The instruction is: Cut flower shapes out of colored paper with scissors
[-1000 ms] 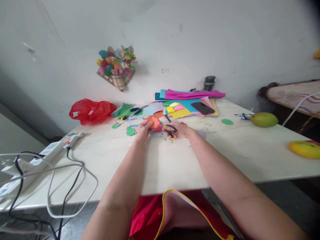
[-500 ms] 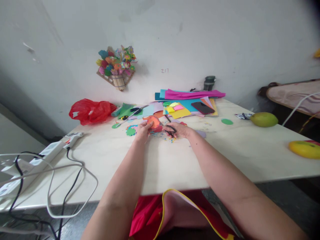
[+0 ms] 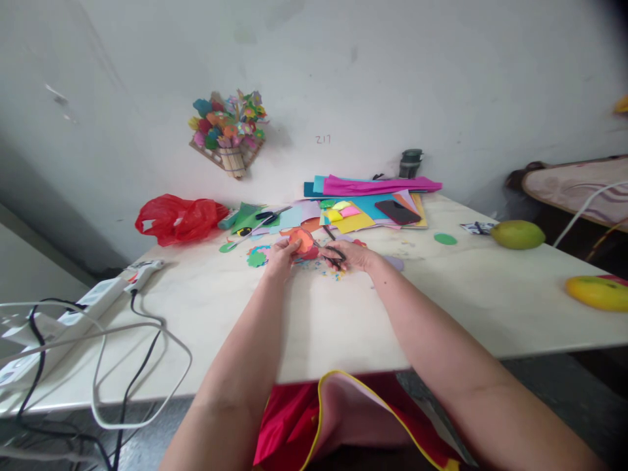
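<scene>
1. A pale, marbled tabletop (image 3: 338,327) spans the view, against a grey wall (image 3: 304,72).
2. At its left end lies a white power strip (image 3: 93,302) with black and white cables looping over the near edge.
3. Beside the wall, at the far left, is a crumpled red plastic bag (image 3: 179,219).
4. Along the far side, coloured sheets (image 3: 360,220) overlap in blue, yellow and lilac, with a folded magenta sheet (image 3: 383,185) behind them.
5. On the wall hangs a bouquet of colourful craft flowers (image 3: 228,127).
6. At the right are a green fruit (image 3: 517,235) and, nearer, a yellow fruit (image 3: 596,293).
7. The right hand (image 3: 354,254) has its grip curled closed around the handles of black-handled scissors (image 3: 336,258), just right of the orange piece.
8. The left hand (image 3: 281,255) has its grip pinched shut on a round, wavy-edged orange piece (image 3: 304,241), above the middle of the tabletop; a red piece (image 3: 310,254) shows just below it.
9. A dark phone (image 3: 398,212) rests on the sheets.
10. A green disc (image 3: 445,239) lies flat, well apart from the hands.
11. Tiny coloured scraps (image 3: 337,276) are scattered below the scissors.
</scene>
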Available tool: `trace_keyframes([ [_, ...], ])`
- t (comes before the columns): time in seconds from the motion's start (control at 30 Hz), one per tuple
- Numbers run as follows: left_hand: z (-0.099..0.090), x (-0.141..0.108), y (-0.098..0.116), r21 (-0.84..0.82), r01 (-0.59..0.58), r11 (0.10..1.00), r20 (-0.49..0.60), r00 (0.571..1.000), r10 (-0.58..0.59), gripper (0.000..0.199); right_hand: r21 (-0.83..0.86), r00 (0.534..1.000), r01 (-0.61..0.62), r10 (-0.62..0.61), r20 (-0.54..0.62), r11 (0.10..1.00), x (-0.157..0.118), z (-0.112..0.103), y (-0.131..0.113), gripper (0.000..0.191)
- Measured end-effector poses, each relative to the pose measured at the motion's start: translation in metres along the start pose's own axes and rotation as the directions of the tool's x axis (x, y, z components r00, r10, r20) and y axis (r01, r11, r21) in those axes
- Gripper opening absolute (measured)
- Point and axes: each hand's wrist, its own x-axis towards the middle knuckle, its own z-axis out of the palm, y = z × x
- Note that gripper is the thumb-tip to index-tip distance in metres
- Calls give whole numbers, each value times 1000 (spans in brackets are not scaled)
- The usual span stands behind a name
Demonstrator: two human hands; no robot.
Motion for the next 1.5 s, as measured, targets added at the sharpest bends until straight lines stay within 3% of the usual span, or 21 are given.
trace_keyframes([
  [0.73, 3, -3, 3, -15, 3, 1000, -8, 1000, -3, 26, -20, 999, 44, -44, 10, 999, 7, -2, 7, 29],
  [1.5, 4, -6, 9, 10, 51, 999, -5, 999, -51, 19, -22, 1000, 1, -1, -16, 1000, 6, -3, 5, 31],
])
